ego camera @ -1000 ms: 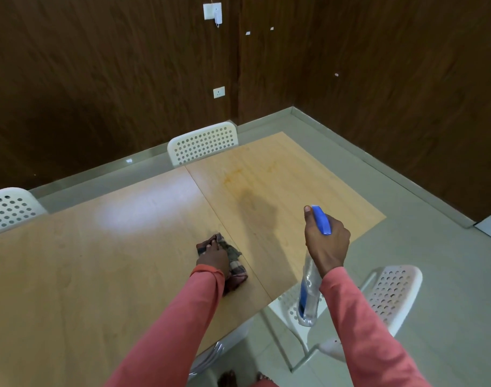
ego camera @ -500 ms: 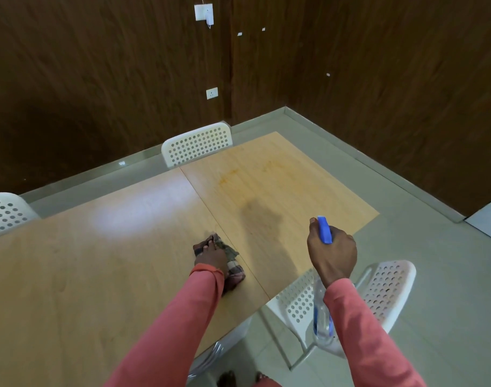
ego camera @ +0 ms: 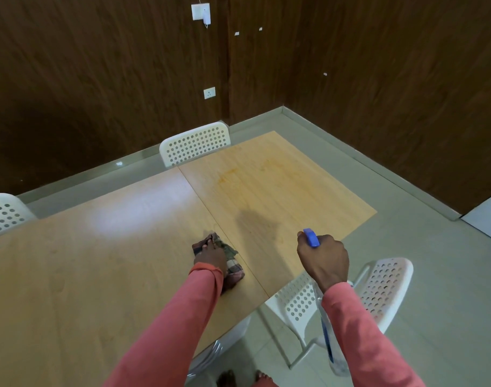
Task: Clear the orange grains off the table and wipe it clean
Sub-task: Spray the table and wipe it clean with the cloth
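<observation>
Orange stain [ego camera: 238,177]: far right bench [ego camera: 71,275] panel; loose grains not discernible. Cloth [ego camera: 227,261]: near seam, under left hand [ego camera: 212,255], which presses it. Sprayer [ego camera: 312,238]: gripped by right hand [ego camera: 322,259], off near edge. Step, judged: wetting done or pending. Next: slide cloth far-right over stain.

Cloth [ego camera: 228,259] on table [ego camera: 99,275], spray bottle [ego camera: 326,325] to its right, perhaps beyond the edge.
</observation>
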`<state>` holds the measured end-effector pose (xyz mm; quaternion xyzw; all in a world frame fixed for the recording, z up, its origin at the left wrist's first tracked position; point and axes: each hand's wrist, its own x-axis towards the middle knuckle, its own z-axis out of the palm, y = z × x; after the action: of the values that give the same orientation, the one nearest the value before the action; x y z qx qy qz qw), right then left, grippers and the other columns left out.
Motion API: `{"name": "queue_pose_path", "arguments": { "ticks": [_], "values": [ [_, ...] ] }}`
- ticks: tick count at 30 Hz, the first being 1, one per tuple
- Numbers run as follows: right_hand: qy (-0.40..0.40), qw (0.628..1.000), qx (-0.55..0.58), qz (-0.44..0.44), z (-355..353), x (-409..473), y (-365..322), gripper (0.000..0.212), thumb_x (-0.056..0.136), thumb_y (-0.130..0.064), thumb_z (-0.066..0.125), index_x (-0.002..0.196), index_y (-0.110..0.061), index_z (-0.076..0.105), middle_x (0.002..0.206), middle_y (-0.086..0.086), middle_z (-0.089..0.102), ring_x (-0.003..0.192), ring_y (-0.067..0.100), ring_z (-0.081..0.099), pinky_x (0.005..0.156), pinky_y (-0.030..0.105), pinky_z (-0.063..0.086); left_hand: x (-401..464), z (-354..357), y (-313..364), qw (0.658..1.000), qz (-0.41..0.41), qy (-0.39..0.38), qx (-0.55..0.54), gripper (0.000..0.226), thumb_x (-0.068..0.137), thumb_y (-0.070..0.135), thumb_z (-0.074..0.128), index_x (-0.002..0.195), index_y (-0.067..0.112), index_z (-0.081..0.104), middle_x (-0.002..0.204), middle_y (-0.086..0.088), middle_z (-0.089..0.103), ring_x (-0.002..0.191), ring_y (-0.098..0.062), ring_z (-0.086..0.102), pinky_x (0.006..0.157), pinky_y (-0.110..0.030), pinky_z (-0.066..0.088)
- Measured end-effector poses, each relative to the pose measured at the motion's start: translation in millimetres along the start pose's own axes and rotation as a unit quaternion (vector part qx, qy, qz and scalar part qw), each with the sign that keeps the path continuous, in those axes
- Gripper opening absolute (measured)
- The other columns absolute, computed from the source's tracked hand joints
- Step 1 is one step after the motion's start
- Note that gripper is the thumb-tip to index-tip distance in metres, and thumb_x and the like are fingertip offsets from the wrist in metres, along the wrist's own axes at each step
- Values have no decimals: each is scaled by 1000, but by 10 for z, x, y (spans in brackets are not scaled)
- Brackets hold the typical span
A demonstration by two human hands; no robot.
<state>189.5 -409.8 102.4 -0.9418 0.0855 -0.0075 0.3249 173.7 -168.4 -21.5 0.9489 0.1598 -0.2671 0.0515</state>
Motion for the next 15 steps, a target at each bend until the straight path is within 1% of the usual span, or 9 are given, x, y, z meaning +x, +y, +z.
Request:
{"name": "queue_pose_path", "arguments": {
  "ticks": [3,5,8,11,13,15],
  "values": [
    [-22,999,20,-31,22,-53,-4,55,92,-42,58,51,-13,36,47,3,42,48,27,38,48,30,28,8,5,3,1000,0,7,-2,64,96,14,48,151,1,19,161,-15,0,147,-33,17,113,-45,33],
    [-44,997,37,-42,47,-89,-3,58,92,-42,60,50,-13,32,47,3,38,48,25,34,49,32,28,24,20,-4,1000,4,5,-4,63,96,13,47,151,2,18,162,-15,-2,147,-34,15,114,-47,31],
    [-63,995,71,-33,53,-127,-31,60,90,-44,62,50,-12,31,47,4,37,49,23,34,52,34,31,51,42,-24,1000,9,-1,4,57,96,11,46,149,3,27,162,-14,-2,147,-34,13,114,-48,30],
    [-65,987,127,-67,63,-140,-32,60,90,-45,63,55,-7,34,49,7,35,49,19,32,52,34,32,62,47,-30,1000,19,-9,3,50,95,12,49,143,3,39,161,-17,1,147,-35,13,114,-48,31],
    [-56,986,133,-89,68,-142,-51,60,92,-44,62,55,-8,33,48,7,33,48,19,30,52,34,30,71,54,-35,1000,19,-8,-2,51,94,11,49,144,4,38,161,-17,1,147,-35,14,114,-48,30],
    [-43,989,118,-82,61,-143,-84,61,91,-44,63,52,-12,29,46,3,32,47,19,28,51,33,27,70,52,-35,1000,14,-10,-11,52,94,11,50,144,4,38,161,-16,3,146,-35,17,113,-47,32]
  ]
}}
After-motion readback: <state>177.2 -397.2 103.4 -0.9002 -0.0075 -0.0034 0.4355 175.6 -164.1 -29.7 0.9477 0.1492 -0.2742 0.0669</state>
